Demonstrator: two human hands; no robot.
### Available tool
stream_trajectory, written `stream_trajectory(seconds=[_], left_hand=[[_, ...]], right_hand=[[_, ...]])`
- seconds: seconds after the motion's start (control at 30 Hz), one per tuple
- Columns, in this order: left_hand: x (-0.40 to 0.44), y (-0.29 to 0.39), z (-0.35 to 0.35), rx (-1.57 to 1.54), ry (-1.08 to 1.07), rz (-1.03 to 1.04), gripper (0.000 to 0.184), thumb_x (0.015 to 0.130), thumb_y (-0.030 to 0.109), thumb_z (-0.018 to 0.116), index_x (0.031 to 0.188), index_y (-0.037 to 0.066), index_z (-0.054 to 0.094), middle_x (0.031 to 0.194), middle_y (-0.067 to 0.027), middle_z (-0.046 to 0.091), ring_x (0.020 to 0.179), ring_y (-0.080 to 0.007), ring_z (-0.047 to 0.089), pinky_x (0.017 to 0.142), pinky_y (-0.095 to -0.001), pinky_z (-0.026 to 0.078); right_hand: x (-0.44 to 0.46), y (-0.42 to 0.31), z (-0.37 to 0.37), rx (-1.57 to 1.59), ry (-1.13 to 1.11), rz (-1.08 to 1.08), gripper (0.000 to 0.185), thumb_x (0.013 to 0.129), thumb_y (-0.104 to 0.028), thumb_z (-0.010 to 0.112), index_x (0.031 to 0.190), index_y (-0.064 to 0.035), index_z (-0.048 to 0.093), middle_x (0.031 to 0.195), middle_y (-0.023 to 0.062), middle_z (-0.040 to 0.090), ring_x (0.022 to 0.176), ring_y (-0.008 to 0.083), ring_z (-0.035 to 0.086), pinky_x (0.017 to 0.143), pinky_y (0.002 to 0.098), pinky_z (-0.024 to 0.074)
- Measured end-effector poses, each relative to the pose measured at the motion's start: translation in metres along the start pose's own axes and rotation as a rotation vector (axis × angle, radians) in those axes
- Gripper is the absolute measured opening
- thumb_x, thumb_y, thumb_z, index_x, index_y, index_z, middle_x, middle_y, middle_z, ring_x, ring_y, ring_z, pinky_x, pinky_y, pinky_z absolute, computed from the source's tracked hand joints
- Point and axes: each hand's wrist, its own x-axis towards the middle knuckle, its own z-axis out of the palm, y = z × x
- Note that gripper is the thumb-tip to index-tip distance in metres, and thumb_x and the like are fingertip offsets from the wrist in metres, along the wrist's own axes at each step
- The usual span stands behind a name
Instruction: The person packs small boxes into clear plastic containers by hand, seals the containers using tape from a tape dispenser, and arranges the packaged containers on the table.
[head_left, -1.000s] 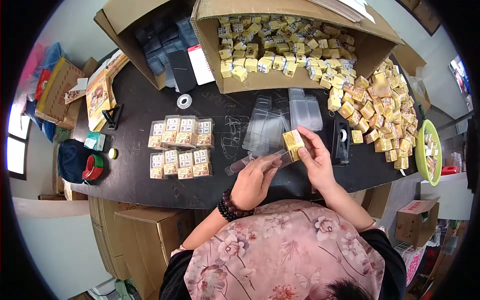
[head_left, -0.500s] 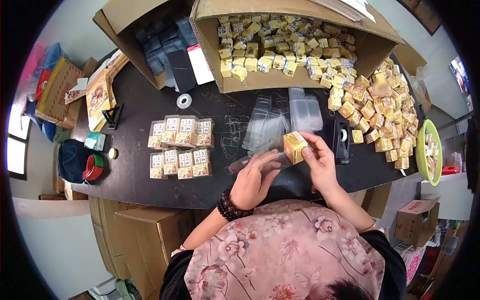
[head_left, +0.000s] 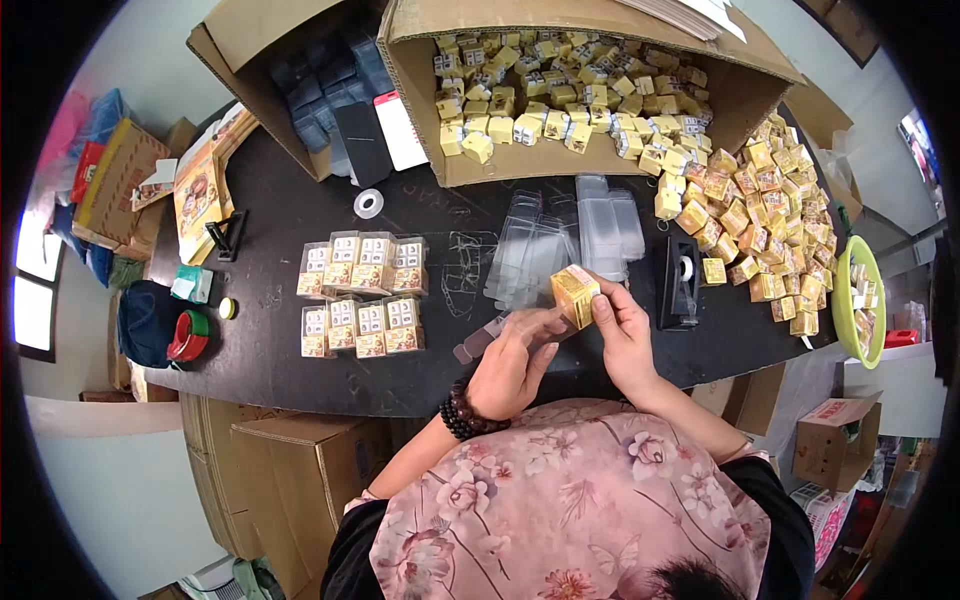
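Between the thumb and fingers of my right hand [head_left: 628,335] is a small yellow printed box [head_left: 576,298], held tilted above the table. My left hand [head_left: 512,362] is beside it, closed on a clear plastic box sleeve [head_left: 480,338] whose flaps stick out to the left; most of the sleeve is hidden by the fingers. The yellow box is at the left fingertips; whether it has entered the sleeve I cannot tell. Flat clear plastic sleeves [head_left: 535,250] lie just beyond my hands. To the left stand two rows of packed clear boxes [head_left: 362,265] with printed contents.
A large carton [head_left: 560,172] of yellow boxes lies on its side at the back. More yellow boxes [head_left: 765,220] are heaped at right, near a green basket [head_left: 862,330]. A black tape dispenser [head_left: 680,285] is right of my hands. A tape roll [head_left: 368,203] lies back left.
The yellow box and my right hand have moved slightly left and toward me. My left hand has come in closer under the box, covering more of the plastic sleeve.
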Motion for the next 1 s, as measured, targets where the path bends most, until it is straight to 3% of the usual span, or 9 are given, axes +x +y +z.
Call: stream_trajectory(seconds=[0.27, 0.43, 0.5, 0.6, 0.67, 0.73, 0.77, 0.9, 1.0], left_hand=[[-0.001, -0.002, 0.008, -0.068, 0.013, 0.032, 0.049, 0.09, -0.004, 0.058, 0.137, 0.0, 0.043, 0.123, -0.0178, 0.056, 0.111, -0.03, 0.057, 0.098, -0.0382, 0.045], [0.002, -0.001, 0.004, 0.008, -0.05, 0.085, 0.057, 0.09, -0.002, 0.059, 0.142, 0.001, 0.038, 0.137, -0.0181, 0.05, 0.126, -0.0314, 0.051, 0.106, -0.0388, 0.039], [0.002, 0.01, 0.0, -0.101, -0.074, 0.073, 0.051, 0.092, 0.002, 0.06, 0.14, 0.0, 0.044, 0.135, -0.0186, 0.054, 0.127, -0.0325, 0.051, 0.105, -0.0379, 0.041], [-0.014, -0.001, -0.036, -0.143, -0.356, -0.152, 0.031, 0.093, 0.009, 0.063, 0.122, -0.001, 0.061, 0.111, -0.016, 0.066, 0.099, -0.0258, 0.067, 0.083, -0.0322, 0.053], [-0.031, -0.01, -0.042, -0.191, -0.062, -0.321, 0.031, 0.091, 0.01, 0.067, 0.12, 0.0, 0.062, 0.1, -0.011, 0.066, 0.092, -0.0213, 0.067, 0.077, -0.0312, 0.053], [-0.006, 0.012, -0.027, -0.112, 0.117, -0.204, 0.048, 0.085, 0.007, 0.073, 0.128, 0.002, 0.054, 0.107, -0.0104, 0.061, 0.097, -0.0178, 0.064, 0.082, -0.0299, 0.053], [0.002, 0.016, -0.02, -0.129, 0.128, -0.201, 0.055, 0.083, 0.005, 0.075, 0.132, 0.002, 0.051, 0.113, -0.011, 0.059, 0.1, -0.017, 0.062, 0.084, -0.0292, 0.053], [0.005, -0.007, -0.005, -0.588, -0.001, -0.414, 0.065, 0.082, 0.001, 0.074, 0.139, 0.004, 0.044, 0.125, -0.0091, 0.052, 0.107, -0.0154, 0.057, 0.087, -0.0286, 0.053], [0.005, -0.013, -0.004, -0.636, -0.086, -0.416, 0.068, 0.082, 0.0, 0.073, 0.142, 0.006, 0.042, 0.125, -0.0077, 0.05, 0.105, -0.0137, 0.057, 0.086, -0.028, 0.054]], right_hand=[[-0.007, 0.013, 0.003, 0.188, -0.071, -0.005, 0.043, 0.102, -0.019, 0.05, 0.14, -0.0013, 0.04, 0.135, 0.0093, 0.049, 0.119, 0.0193, 0.052, 0.101, 0.0309, 0.0413], [-0.004, -0.002, 0.01, 0.907, -0.036, 0.296, 0.04, 0.1, -0.014, 0.052, 0.136, -0.0048, 0.037, 0.134, 0.0131, 0.05, 0.119, 0.0234, 0.055, 0.099, 0.0409, 0.0484], [-0.001, 0.002, 0.005, 0.789, -0.029, 0.212, 0.038, 0.1, -0.013, 0.052, 0.134, -0.0044, 0.039, 0.133, 0.0133, 0.051, 0.119, 0.0232, 0.055, 0.098, 0.0421, 0.0495], [0.008, 0.011, -0.013, 0.465, 0.074, 0.034, 0.035, 0.1, -0.02, 0.054, 0.129, -0.004, 0.042, 0.129, 0.0151, 0.054, 0.115, 0.028, 0.058, 0.097, 0.0447, 0.0509], [0.01, 0.005, -0.02, 0.404, 0.015, 0.032, 0.035, 0.099, -0.018, 0.055, 0.128, -0.0025, 0.044, 0.125, 0.0127, 0.055, 0.114, 0.0252, 0.058, 0.097, 0.0445, 0.0506], [0.005, 0.007, -0.02, 0.184, -0.063, 0.043, 0.037, 0.098, -0.019, 0.058, 0.128, -0.0019, 0.045, 0.122, 0.0095, 0.055, 0.113, 0.0205, 0.057, 0.097, 0.0396, 0.0495], [0.002, 0.002, -0.014, 0.185, -0.097, 0.074, 0.034, 0.096, -0.014, 0.062, 0.126, -0.003, 0.049, 0.118, 0.004, 0.055, 0.108, 0.0104, 0.054, 0.089, 0.0257, 0.0488], [0.004, -0.004, -0.016, 0.088, -0.214, 0.095, 0.034, 0.094, -0.013, 0.064, 0.124, -0.002, 0.051, 0.113, 0.0035, 0.059, 0.103, 0.0089, 0.057, 0.086, 0.0248, 0.0492], [0.008, -0.008, -0.027, 0.105, -0.312, 0.256, 0.032, 0.094, -0.013, 0.064, 0.122, -0.0015, 0.053, 0.109, 0.003, 0.061, 0.101, 0.0089, 0.059, 0.086, 0.0245, 0.0493]])
